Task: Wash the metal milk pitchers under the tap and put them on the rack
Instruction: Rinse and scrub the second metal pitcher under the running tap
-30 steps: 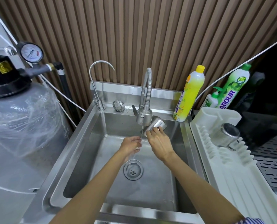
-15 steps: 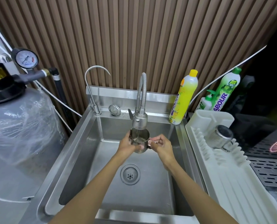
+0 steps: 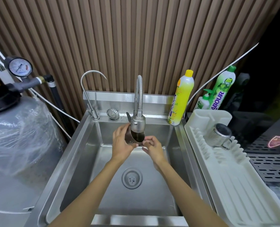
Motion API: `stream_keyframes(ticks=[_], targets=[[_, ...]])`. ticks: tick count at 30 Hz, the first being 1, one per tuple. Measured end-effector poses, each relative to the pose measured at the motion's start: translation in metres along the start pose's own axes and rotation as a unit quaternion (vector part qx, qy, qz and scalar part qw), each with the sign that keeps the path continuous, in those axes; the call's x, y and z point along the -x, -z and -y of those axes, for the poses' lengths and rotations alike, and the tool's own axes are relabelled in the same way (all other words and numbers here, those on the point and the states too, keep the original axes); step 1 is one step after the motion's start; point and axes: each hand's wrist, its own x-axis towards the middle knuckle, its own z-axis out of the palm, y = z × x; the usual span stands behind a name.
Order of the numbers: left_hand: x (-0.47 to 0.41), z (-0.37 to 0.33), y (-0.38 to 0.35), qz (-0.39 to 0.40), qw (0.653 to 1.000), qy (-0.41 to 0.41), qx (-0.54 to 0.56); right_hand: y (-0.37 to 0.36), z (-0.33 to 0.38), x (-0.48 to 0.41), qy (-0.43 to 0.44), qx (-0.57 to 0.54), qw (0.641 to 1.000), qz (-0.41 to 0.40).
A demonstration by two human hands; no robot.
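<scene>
A small metal milk pitcher is held upright right under the tap head, with water running into it. My left hand wraps its left side. My right hand pinches its handle on the right. Both are over the steel sink. A second metal pitcher lies upside down at the far end of the white dish rack to the right of the sink.
A thin gooseneck tap and a loose strainer sit on the sink's back ledge. A yellow soap bottle and green bottles stand at the back right. A wrapped filter tank stands left. The drain is below my hands.
The pitcher went from my right hand alone, tilted beside the tap, to upright under the stream with both hands on it. It has since risen closer to the tap head.
</scene>
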Motion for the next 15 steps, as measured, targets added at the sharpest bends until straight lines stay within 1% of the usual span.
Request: stream_keyframes(ticks=[3, 6, 9, 10, 12, 14, 15], targets=[[0.005, -0.003, 0.003, -0.011, 0.996, 0.054, -0.064, -0.003, -0.002, 0.002, -0.016, -0.017, 1.000, 0.012], [0.010, -0.012, 0.003, -0.011, 0.992, 0.091, -0.091, 0.000, -0.006, 0.008, -0.019, -0.005, 1.000, 0.008], [0.014, -0.007, -0.004, 0.020, 0.986, 0.139, -0.088, 0.005, -0.005, 0.013, -0.019, 0.021, 1.000, -0.009], [0.017, -0.005, -0.006, 0.028, 0.986, 0.151, -0.072, 0.008, -0.002, 0.013, -0.017, 0.048, 0.999, -0.017], [0.023, 0.002, -0.012, 0.021, 0.982, 0.187, 0.004, 0.015, 0.006, 0.012, -0.010, 0.130, 0.991, -0.027], [0.032, 0.001, -0.017, 0.017, 0.964, 0.243, 0.107, 0.021, 0.017, 0.009, 0.009, 0.232, 0.972, -0.026], [0.036, 0.002, -0.020, 0.023, 0.951, 0.268, 0.151, 0.023, 0.022, 0.008, 0.027, 0.288, 0.957, -0.025]])
